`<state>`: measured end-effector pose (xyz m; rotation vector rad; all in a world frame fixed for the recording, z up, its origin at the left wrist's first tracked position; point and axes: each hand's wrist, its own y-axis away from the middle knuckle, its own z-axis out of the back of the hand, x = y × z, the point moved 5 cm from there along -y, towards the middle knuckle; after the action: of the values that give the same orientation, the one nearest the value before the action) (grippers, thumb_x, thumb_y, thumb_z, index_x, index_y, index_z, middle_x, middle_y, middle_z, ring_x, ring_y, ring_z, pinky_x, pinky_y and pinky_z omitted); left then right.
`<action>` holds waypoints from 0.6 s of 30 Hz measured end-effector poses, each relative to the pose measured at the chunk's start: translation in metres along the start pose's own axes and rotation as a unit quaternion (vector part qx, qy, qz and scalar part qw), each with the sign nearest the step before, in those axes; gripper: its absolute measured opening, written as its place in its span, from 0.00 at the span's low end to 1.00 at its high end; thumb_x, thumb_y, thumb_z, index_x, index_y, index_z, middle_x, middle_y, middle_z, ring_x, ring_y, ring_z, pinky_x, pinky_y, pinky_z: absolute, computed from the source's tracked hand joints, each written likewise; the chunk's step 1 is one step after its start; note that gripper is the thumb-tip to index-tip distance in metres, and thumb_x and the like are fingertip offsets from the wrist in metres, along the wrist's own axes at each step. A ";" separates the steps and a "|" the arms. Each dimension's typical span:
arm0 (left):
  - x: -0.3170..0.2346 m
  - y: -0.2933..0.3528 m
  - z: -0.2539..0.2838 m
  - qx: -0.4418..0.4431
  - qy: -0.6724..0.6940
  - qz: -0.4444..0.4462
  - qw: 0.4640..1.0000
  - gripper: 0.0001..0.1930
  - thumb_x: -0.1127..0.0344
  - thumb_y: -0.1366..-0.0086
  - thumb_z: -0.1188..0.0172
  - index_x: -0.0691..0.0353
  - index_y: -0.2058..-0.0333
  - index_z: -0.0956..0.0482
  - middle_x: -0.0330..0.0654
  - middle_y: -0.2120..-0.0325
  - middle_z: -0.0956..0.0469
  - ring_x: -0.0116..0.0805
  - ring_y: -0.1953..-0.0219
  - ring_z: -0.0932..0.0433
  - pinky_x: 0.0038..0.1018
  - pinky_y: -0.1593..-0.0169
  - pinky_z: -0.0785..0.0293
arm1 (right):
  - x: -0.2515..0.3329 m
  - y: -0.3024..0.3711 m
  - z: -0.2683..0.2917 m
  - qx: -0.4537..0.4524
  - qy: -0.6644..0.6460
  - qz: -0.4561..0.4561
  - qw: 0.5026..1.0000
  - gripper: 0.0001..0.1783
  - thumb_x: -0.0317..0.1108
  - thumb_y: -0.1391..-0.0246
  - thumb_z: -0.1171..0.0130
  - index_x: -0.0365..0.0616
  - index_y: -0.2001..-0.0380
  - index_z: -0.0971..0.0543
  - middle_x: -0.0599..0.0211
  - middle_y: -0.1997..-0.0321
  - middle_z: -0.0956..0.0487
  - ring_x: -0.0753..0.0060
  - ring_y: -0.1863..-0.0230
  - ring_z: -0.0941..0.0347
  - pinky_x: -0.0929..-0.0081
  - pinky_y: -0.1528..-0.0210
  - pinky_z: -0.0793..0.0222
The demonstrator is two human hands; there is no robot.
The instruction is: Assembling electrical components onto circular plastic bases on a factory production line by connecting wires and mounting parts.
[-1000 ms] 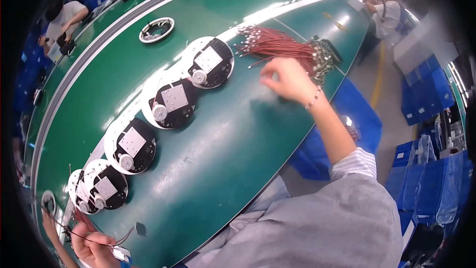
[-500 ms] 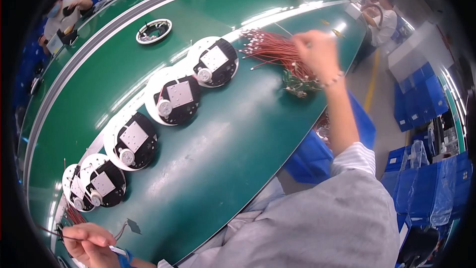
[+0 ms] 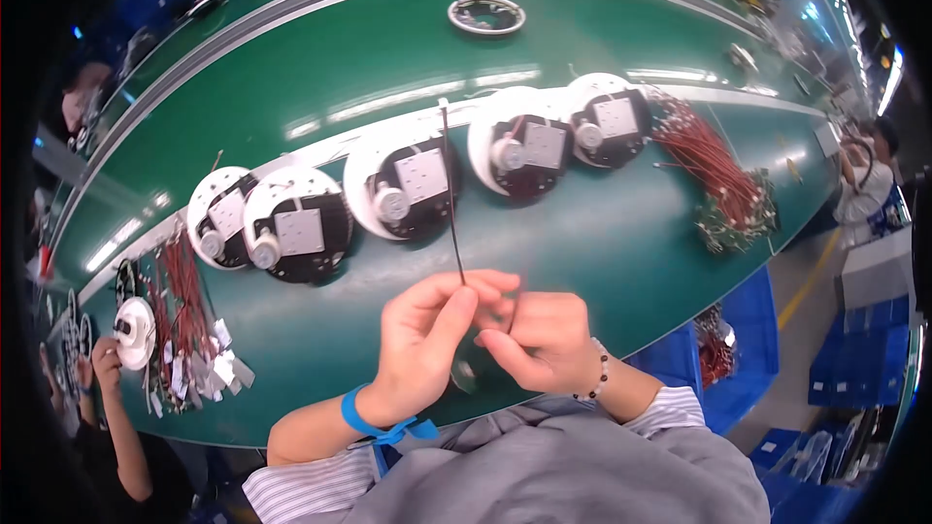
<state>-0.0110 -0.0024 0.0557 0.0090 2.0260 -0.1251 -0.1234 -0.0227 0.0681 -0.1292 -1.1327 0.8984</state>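
My left hand point(image 3: 427, 340), with a blue band at its wrist, pinches a thin dark cable point(image 3: 451, 199). The cable stands up from my fingertips and ends in a small white connector point(image 3: 444, 103). Close against it, my right hand point(image 3: 544, 335), wearing a beaded bracelet, is closed with its fingers curled; what it grips is hidden and smeared by motion. Below the two hands shows a small pale-green piece point(image 3: 464, 376), too blurred to name. Behind the cable stand round white-and-black units point(image 3: 408, 184) with a square white plate and a small round wheel-like part.
At right lies a bundle of red wires point(image 3: 709, 146) with green circuit boards point(image 3: 738, 218). Another red-wire bundle with white tags point(image 3: 189, 320) lies at left, where another person's hand point(image 3: 107, 364) holds a white round part point(image 3: 135, 332). A blue bin point(image 3: 752, 354) stands beside the table edge.
My right hand has come from the red-wire bundle to meet my left hand in front of me. My left hand has brought the dark cable in from the left. The view has turned left.
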 end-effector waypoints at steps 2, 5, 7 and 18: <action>-0.001 0.002 0.002 -0.029 0.034 0.006 0.999 0.09 0.68 0.39 0.59 0.67 0.69 0.32 0.52 0.61 0.31 0.34 0.64 0.28 0.27 0.61 0.30 | 0.003 0.001 -0.010 -0.028 -0.020 0.034 0.999 0.10 0.26 0.65 0.41 0.41 0.92 0.29 0.66 0.91 0.33 0.69 0.89 0.37 0.76 0.87 0.43; 0.002 0.002 0.002 -0.030 0.108 0.051 0.992 0.10 0.67 0.38 0.60 0.67 0.67 0.32 0.52 0.60 0.31 0.33 0.64 0.28 0.28 0.60 0.31 | 0.005 0.000 -0.013 0.007 0.000 0.074 0.997 0.09 0.26 0.65 0.41 0.41 0.92 0.29 0.65 0.90 0.32 0.67 0.88 0.35 0.75 0.85 0.40; 0.009 0.001 0.001 -0.021 0.099 0.100 0.990 0.12 0.67 0.38 0.60 0.69 0.65 0.32 0.51 0.61 0.31 0.32 0.64 0.28 0.27 0.60 0.31 | 0.002 -0.001 -0.012 0.081 0.059 -0.008 0.995 0.08 0.27 0.65 0.42 0.40 0.91 0.29 0.64 0.90 0.32 0.65 0.87 0.34 0.75 0.84 0.38; -0.003 0.002 0.000 0.009 0.029 0.071 0.997 0.22 0.77 0.43 0.54 0.66 0.49 0.43 0.48 0.72 0.26 0.27 0.76 0.27 0.20 0.70 0.29 | 0.000 -0.016 0.026 0.007 0.002 -0.083 0.997 0.11 0.27 0.63 0.44 0.35 0.71 0.25 0.67 0.85 0.32 0.78 0.84 0.36 0.82 0.83 0.41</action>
<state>-0.0094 0.0002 0.0585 0.1694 2.0754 -0.0546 -0.1361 -0.0424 0.0881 -0.0246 -1.1158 0.7591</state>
